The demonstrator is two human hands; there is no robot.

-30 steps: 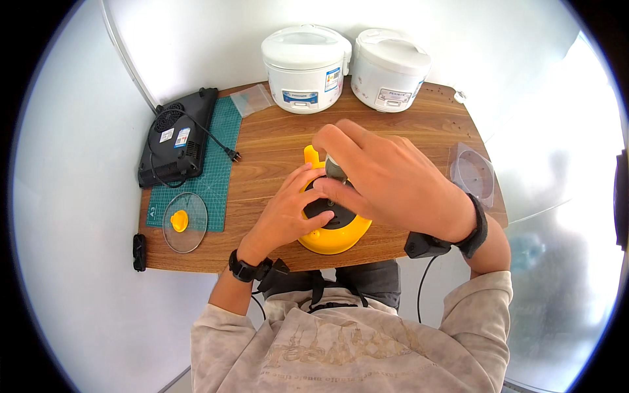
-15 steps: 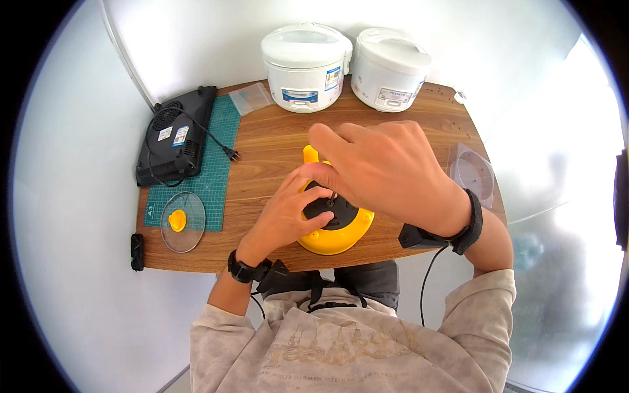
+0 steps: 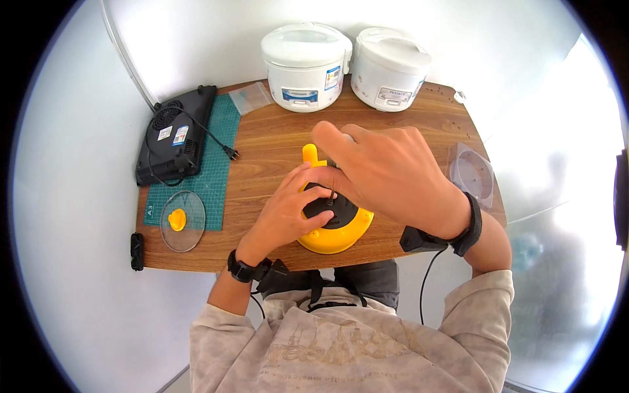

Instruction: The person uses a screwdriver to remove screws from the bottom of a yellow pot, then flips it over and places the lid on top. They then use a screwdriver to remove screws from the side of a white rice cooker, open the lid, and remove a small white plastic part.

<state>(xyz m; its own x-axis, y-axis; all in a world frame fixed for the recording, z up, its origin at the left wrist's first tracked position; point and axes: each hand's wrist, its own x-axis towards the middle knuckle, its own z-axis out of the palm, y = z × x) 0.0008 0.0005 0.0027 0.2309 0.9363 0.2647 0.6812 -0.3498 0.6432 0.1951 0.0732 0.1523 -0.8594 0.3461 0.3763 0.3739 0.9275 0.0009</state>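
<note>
A yellow pot-like appliance (image 3: pixel 337 243) lies upside down at the table's near edge, its round black base (image 3: pixel 344 219) facing up and a yellow handle (image 3: pixel 310 153) pointing away from me. My right hand (image 3: pixel 386 167) is closed above the base around a screwdriver. Its handle is mostly hidden in my fist, and the thin shaft (image 3: pixel 332 194) comes down near the base's middle. My left hand (image 3: pixel 285 213) rests on the left side of the base, thumb and fingers spread around the shaft's lower end. The screw itself is too small to make out.
Two white rice cookers (image 3: pixel 304 75) stand at the back. Leftward, a black appliance with a cord (image 3: pixel 173 141) lies on a green cutting mat (image 3: pixel 219 170), near a glass lid (image 3: pixel 190 239) with a yellow knob. A clear plastic tray (image 3: pixel 473 173) sits at the right edge.
My right hand has turned slightly at the wrist over the base, and a little more of the screwdriver's shaft shows. My left hand and the yellow appliance stay in place.
</note>
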